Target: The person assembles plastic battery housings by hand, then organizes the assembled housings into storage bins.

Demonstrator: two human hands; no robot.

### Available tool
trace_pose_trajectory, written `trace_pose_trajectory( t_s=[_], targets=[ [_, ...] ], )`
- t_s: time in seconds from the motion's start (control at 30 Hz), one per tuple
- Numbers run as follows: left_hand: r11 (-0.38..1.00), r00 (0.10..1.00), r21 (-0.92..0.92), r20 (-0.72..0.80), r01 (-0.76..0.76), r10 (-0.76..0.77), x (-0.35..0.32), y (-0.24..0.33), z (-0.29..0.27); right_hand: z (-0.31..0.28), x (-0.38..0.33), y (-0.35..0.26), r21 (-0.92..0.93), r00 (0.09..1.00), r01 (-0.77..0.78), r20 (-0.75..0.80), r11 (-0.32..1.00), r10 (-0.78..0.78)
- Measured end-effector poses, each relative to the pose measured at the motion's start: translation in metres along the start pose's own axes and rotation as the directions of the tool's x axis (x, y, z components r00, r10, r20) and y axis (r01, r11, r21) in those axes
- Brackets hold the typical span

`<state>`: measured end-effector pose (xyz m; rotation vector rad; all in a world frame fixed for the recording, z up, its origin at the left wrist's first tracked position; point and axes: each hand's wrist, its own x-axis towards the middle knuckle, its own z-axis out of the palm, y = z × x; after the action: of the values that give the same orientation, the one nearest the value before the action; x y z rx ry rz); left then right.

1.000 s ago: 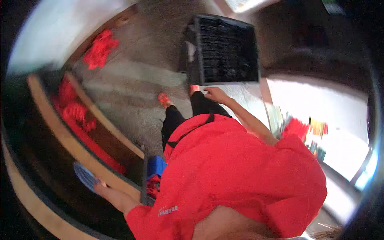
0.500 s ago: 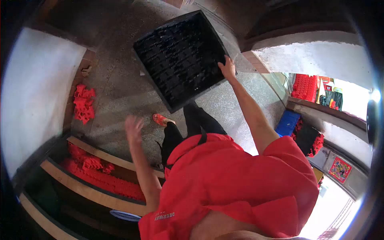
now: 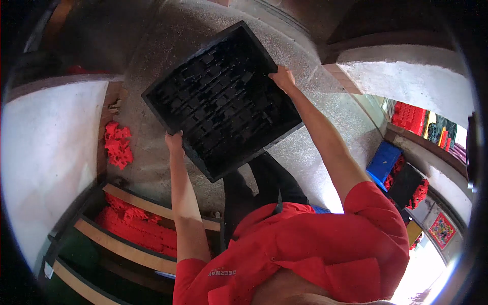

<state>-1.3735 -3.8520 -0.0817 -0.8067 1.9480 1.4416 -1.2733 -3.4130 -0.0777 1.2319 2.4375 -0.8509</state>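
Between left hand (image 3: 174, 141) and right hand (image 3: 283, 80): crate (image 3: 256, 151)
Each pinches its rim (image 3: 158, 112); likely stiff, bulky, best held both sides.

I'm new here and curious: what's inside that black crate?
Inside the black crate, rows of dark blocky shapes show, too dim to identify. Anything beneath them is covered.

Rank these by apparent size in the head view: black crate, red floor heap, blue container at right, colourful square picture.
Black crate, clearly largest
Red floor heap and blue container, too alike to rank
Colourful square picture, smallest
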Motion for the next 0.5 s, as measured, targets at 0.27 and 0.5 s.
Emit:
trace_pose_trajectory(
  t_s=[0.27, 0.5],
  targets=[
    [0.991, 0.991, 0.021, 0.040, -0.130, 0.129, -0.065, -0.002, -0.013, -0.036, -0.103, 0.041, -0.088, 0.991, 0.073, -0.109, 0.993, -0.082],
    [0.722, 0.790, 0.333, 0.354, -0.607, 0.501, -0.242, 0.095, 0.027, -0.179, -0.356, 0.118, 0.198, 0.897, -0.152, -0.384, 0.968, 0.219]
  ],
)
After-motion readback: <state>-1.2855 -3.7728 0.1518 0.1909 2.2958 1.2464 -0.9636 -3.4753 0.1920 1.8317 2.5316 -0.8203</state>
